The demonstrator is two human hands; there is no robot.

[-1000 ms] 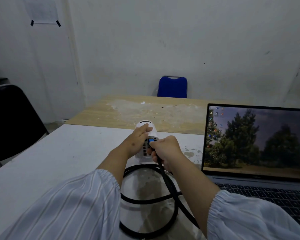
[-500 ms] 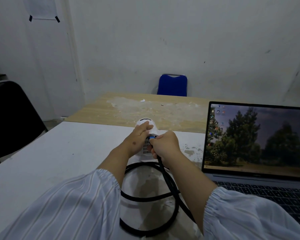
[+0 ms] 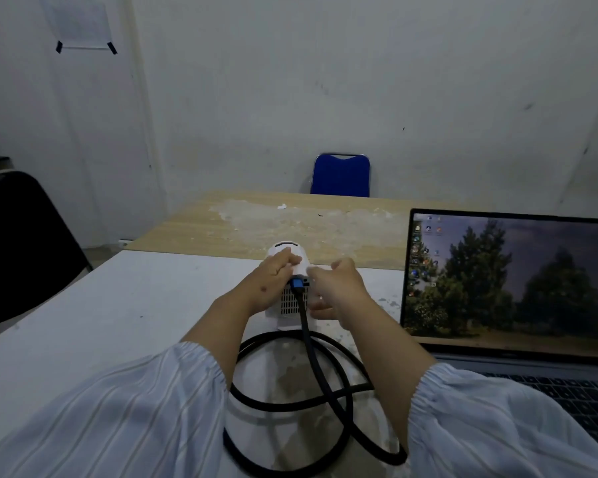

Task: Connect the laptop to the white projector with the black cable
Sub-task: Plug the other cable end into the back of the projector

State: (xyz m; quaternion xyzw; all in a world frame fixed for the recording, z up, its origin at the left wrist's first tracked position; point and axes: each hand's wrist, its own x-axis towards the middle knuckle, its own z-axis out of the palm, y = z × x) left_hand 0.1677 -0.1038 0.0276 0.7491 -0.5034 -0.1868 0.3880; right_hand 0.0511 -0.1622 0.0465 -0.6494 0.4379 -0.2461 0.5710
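The small white projector (image 3: 289, 250) stands on the white table (image 3: 118, 305), its vented back facing me. My left hand (image 3: 268, 279) grips its left side and top. The black cable (image 3: 320, 370) runs up from a loop on the table, and its blue plug (image 3: 298, 283) sits in the projector's back. My right hand (image 3: 337, 288) is just right of the plug, off it, fingers loosely curled against the projector's right side. The open laptop (image 3: 511, 281) stands at the right with its screen lit.
A wooden table (image 3: 290, 222) adjoins the far edge of the white table. A blue chair (image 3: 340, 175) stands behind it against the wall. A black chair (image 3: 18, 243) is at the left. A paper sheet (image 3: 80, 25) is taped on the wall.
My right hand has let go of the blue plug and shifted right, leaving the plug seated in the projector's back. The left hand stays on the projector.
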